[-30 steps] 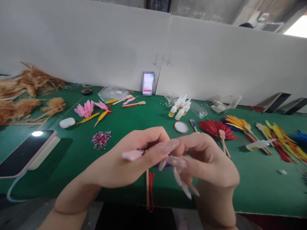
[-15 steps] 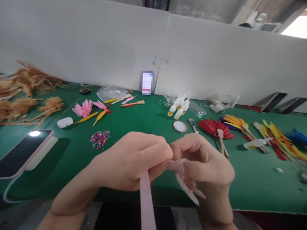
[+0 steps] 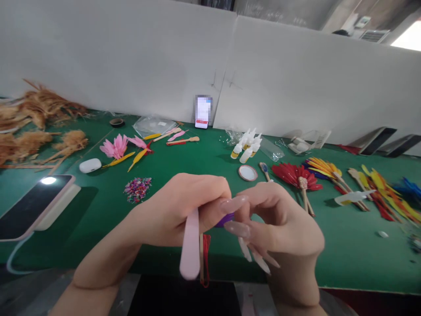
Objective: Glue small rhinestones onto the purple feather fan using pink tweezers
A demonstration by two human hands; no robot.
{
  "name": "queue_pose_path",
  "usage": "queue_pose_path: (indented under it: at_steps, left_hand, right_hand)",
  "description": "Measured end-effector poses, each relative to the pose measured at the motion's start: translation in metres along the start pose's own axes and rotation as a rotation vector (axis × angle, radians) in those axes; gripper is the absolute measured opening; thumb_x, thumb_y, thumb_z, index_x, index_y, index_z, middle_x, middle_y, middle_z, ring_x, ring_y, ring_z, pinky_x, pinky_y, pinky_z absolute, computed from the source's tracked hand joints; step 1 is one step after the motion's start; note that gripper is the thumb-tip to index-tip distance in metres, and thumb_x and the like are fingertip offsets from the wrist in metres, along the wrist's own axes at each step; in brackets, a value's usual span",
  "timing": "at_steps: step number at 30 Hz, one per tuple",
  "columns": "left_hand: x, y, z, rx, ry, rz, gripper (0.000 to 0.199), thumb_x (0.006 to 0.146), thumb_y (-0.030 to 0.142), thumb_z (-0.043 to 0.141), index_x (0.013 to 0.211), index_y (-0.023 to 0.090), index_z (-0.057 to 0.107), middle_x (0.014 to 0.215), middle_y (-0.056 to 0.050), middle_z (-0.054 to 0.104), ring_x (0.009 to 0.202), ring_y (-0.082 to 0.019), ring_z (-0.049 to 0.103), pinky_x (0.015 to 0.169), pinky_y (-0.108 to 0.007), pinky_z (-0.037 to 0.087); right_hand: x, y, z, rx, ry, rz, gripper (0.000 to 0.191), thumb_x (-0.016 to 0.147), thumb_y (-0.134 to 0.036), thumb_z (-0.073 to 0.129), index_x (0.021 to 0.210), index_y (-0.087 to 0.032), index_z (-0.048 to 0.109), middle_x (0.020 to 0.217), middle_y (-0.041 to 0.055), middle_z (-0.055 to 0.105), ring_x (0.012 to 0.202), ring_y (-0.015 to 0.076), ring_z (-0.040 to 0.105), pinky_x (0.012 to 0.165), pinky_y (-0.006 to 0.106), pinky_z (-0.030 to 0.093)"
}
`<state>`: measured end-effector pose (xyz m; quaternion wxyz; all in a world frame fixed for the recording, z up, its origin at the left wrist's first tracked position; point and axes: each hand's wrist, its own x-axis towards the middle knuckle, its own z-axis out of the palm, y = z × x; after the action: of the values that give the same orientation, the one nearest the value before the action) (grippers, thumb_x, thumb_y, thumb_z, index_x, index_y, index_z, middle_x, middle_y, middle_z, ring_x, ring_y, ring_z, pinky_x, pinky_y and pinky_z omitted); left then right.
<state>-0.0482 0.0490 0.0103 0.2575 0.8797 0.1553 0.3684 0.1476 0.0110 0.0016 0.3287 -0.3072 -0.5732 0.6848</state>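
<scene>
My left hand (image 3: 184, 210) is closed around a flat pink strip-like tool (image 3: 190, 259) with a rounded end, which points down toward me. A wooden stick (image 3: 201, 259) with red strands (image 3: 206, 259) hangs below that same hand. Between the fingertips of both hands a small purple piece (image 3: 225, 220) shows, mostly covered, so its shape is unclear. My right hand (image 3: 279, 224) is bent in a pinch at the purple piece, its thumb and index tips close to my left thumb; the other long-nailed fingers curl below.
On the green table, bead pile (image 3: 137, 189), pink petals (image 3: 114, 147) and a lit phone (image 3: 36, 204) lie left. Dropper bottles (image 3: 246, 147) and a white lid (image 3: 247, 173) stand beyond my hands. A red feather fan (image 3: 292, 175) and loose glue bottle (image 3: 351, 198) lie right.
The pink tool has swung left and its rounded end now shows. The purple piece and the red strands have come into clearer view. My right fingertips have shifted slightly at the purple piece.
</scene>
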Motion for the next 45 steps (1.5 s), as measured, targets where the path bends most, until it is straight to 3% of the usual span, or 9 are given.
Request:
queue_pose_path:
  at_steps: [6, 12, 15, 19, 26, 34, 39, 45]
  left_hand:
    - [-0.007, 0.000, -0.006, 0.004, 0.032, -0.123, 0.021, 0.099, 0.017, 0.056, 0.079, 0.020, 0.048, 0.064, 0.009, 0.044, 0.052, -0.005, 0.035, 0.045, -0.017, 0.029]
    - [-0.013, 0.003, -0.001, 0.029, 0.083, -0.168, 0.008, 0.098, 0.025, 0.063, 0.095, 0.023, 0.056, 0.073, 0.006, 0.059, 0.057, -0.006, 0.052, 0.049, -0.016, 0.041]
    - [-0.012, 0.004, 0.004, -0.008, 0.119, -0.141, 0.013, 0.094, 0.025, 0.069, 0.100, 0.024, 0.059, 0.073, 0.006, 0.063, 0.056, -0.006, 0.055, 0.049, -0.016, 0.045]
    - [-0.011, 0.005, 0.011, 0.029, 0.253, -0.048, 0.014, 0.090, 0.023, 0.075, 0.095, 0.021, 0.062, 0.067, 0.007, 0.064, 0.052, -0.006, 0.057, 0.046, -0.014, 0.045]
    - [-0.007, 0.005, 0.021, 0.034, 0.405, 0.027, 0.008, 0.092, 0.010, 0.066, 0.092, 0.017, 0.064, 0.071, 0.004, 0.066, 0.056, -0.006, 0.056, 0.049, -0.015, 0.046]
    - [-0.008, -0.001, 0.020, -0.006, 0.396, 0.098, 0.016, 0.088, 0.014, 0.074, 0.102, 0.015, 0.067, 0.084, -0.001, 0.073, 0.061, -0.009, 0.064, 0.050, -0.019, 0.050]
    - [-0.006, -0.001, 0.024, -0.049, 0.435, 0.157, 0.015, 0.087, 0.005, 0.072, 0.096, 0.015, 0.066, 0.075, 0.000, 0.069, 0.065, -0.010, 0.065, 0.050, -0.017, 0.052]
    - [-0.006, 0.000, 0.027, -0.086, 0.464, 0.087, 0.014, 0.088, 0.004, 0.070, 0.091, 0.016, 0.064, 0.072, 0.002, 0.067, 0.062, -0.008, 0.062, 0.049, -0.017, 0.049]
  right_hand:
    - [-0.005, -0.006, 0.009, -0.282, 0.249, -0.167, 0.032, 0.086, -0.023, 0.077, 0.062, -0.018, 0.056, 0.051, -0.0046, 0.056, 0.042, 0.0071, 0.048, 0.041, 0.019, 0.035]
    - [-0.006, -0.002, 0.015, -0.421, 0.387, -0.253, 0.031, 0.087, -0.021, 0.073, 0.061, -0.019, 0.056, 0.050, -0.0048, 0.053, 0.045, 0.0073, 0.043, 0.042, 0.019, 0.033]
    - [-0.005, 0.001, 0.016, -0.335, 0.391, -0.245, 0.033, 0.086, -0.021, 0.073, 0.061, -0.019, 0.052, 0.051, -0.0059, 0.050, 0.044, 0.0063, 0.043, 0.041, 0.018, 0.031]
    - [-0.002, 0.004, 0.018, -0.208, 0.379, -0.239, 0.031, 0.089, -0.021, 0.071, 0.064, -0.019, 0.053, 0.051, -0.0071, 0.051, 0.041, 0.0053, 0.045, 0.038, 0.016, 0.030]
    - [-0.001, 0.007, 0.021, -0.100, 0.388, -0.250, 0.032, 0.094, -0.026, 0.068, 0.067, -0.020, 0.053, 0.050, -0.0073, 0.052, 0.039, 0.0041, 0.044, 0.037, 0.014, 0.032]
    - [-0.004, 0.011, 0.025, 0.081, 0.363, -0.222, 0.035, 0.097, -0.031, 0.066, 0.067, -0.019, 0.052, 0.051, -0.0079, 0.049, 0.041, 0.0021, 0.045, 0.039, 0.012, 0.032]
    - [-0.002, 0.012, 0.026, 0.185, 0.296, -0.192, 0.039, 0.097, -0.040, 0.066, 0.068, -0.019, 0.050, 0.051, -0.0085, 0.050, 0.039, 0.0010, 0.041, 0.038, 0.011, 0.032]
    - [0.000, 0.012, 0.026, 0.173, 0.330, -0.186, 0.041, 0.095, -0.041, 0.068, 0.066, -0.018, 0.050, 0.049, -0.0091, 0.049, 0.039, 0.0010, 0.040, 0.039, 0.011, 0.032]
